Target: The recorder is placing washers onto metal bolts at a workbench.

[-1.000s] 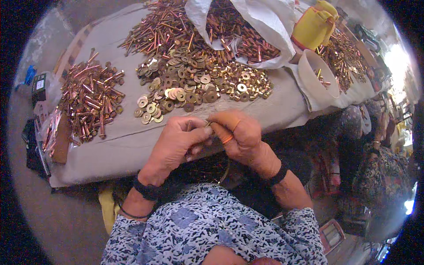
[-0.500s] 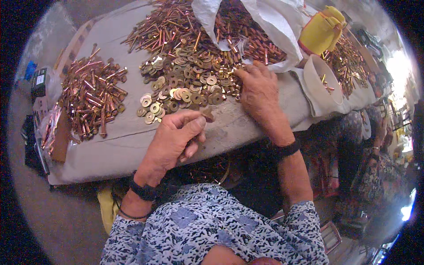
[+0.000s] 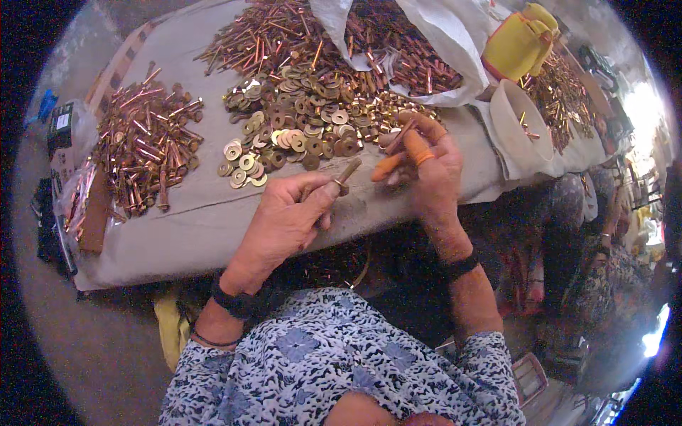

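Observation:
My left hand [image 3: 284,213] pinches a bolt [image 3: 349,170] whose shank points up and to the right, with a washer-like flat piece at the fingertips. To its right, my right hand [image 3: 435,167] is raised over the table edge, with orange covers on its thumb and a finger. Its curled fingers hold a brownish metal piece [image 3: 399,136], too blurred to name. Just beyond the hands lie a heap of flat washers [image 3: 298,135] and a heap of small nuts [image 3: 376,113].
A large bolt pile [image 3: 284,35] and a white sack [image 3: 455,42] with more bolts lie at the back. Another bolt pile [image 3: 149,142] sits left. At right stand a yellow container [image 3: 515,46] and a white tub [image 3: 511,113]. The cloth-covered table [image 3: 185,234] ends near my lap.
My right hand has drawn back from the nuts toward my left hand, bringing a metal piece. In my left hand, the bolt has tilted so its shank now shows.

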Demonstrator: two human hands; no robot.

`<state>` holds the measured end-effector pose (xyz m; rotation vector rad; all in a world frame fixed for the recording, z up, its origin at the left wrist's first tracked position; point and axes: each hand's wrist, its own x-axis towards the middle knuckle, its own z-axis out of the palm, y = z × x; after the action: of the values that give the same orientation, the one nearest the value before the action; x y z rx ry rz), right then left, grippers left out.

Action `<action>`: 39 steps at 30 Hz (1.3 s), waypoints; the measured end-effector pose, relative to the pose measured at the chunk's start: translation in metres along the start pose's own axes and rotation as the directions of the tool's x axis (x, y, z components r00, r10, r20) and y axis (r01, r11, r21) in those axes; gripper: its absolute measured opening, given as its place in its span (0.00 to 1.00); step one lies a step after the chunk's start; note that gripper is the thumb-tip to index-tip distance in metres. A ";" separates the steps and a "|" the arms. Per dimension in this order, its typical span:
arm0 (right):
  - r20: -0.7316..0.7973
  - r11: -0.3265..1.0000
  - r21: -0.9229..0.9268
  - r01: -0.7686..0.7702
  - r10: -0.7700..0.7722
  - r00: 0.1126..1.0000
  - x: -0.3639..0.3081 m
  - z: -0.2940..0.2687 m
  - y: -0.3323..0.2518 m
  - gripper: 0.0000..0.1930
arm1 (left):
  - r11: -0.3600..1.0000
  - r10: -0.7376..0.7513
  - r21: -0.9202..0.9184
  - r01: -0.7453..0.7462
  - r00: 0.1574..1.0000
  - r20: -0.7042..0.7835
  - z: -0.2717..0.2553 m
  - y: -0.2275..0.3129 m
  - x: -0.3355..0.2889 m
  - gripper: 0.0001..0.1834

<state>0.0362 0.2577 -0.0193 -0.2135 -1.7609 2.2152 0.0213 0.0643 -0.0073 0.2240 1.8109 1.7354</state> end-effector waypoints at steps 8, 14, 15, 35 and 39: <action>0.049 0.994 0.098 0.046 -0.051 0.997 -0.013 0.005 0.002 0.15 | 0.972 0.121 0.210 -0.104 0.990 -0.070 0.009 -0.003 0.000 0.11; 0.153 0.999 0.042 0.001 -0.008 0.988 -0.021 0.012 0.004 0.13 | 0.947 0.204 0.263 -0.185 0.978 -0.049 0.007 -0.013 0.002 0.13; 0.187 0.999 0.044 -0.006 -0.002 0.982 -0.022 0.012 0.005 0.13 | 0.951 0.180 0.264 -0.162 0.983 -0.047 0.007 -0.012 0.002 0.13; 0.316 0.517 -0.692 0.504 -0.411 0.855 0.008 0.007 0.020 0.07 | 0.976 0.048 0.216 -0.023 0.992 -0.114 -0.006 0.009 -0.006 0.09; 0.469 0.088 -0.848 0.522 -0.333 0.818 0.019 0.014 0.024 0.07 | 0.985 0.051 0.170 -0.027 0.989 -0.139 -0.013 0.011 -0.005 0.10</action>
<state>0.0110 0.2458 -0.0382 0.2514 -2.6046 0.4214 0.0151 0.0517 0.0037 0.2101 2.0728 1.6632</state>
